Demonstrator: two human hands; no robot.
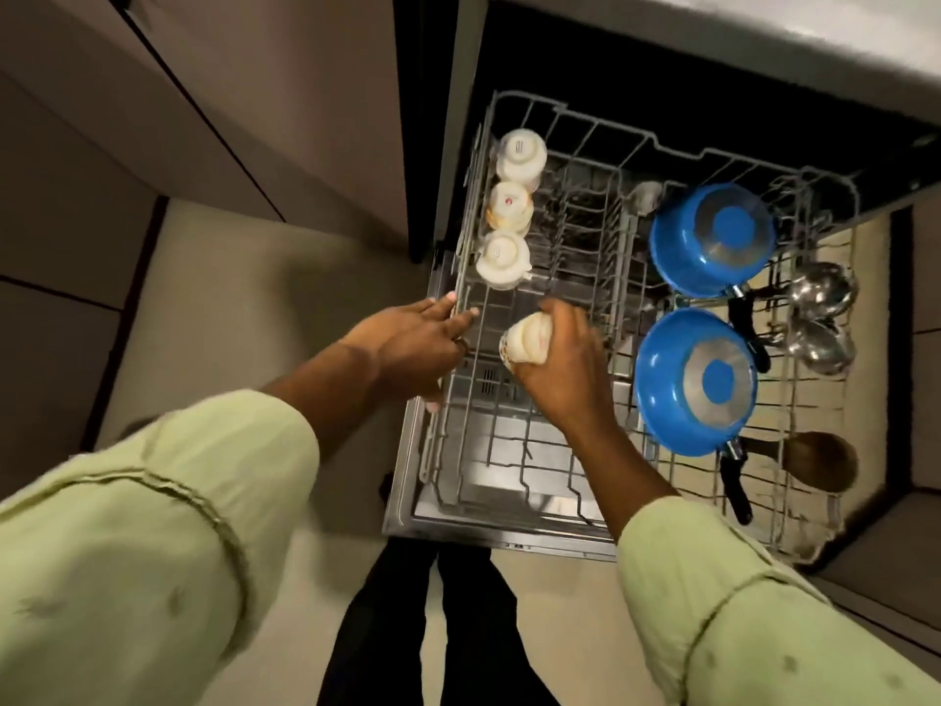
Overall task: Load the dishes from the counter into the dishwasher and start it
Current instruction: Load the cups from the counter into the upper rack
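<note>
Beige floor (pixel 229 277) lay below the open dishwasher (pixel 458 532), rack (pixel 524 476) pulled out. Two blue saucepans (pixel 713 239) sat inverted on the rack's right side. Left hand (pixel 417 338) lay fingers straight on the rack's left rim. Right hand (pixel 565 369) gripped a white cup (pixel 524 341) over the rack's left half, just in front of three inverted cups (pixel 509 206) in a row. Steel ladles (pixel 820 290) lay far right.
</note>
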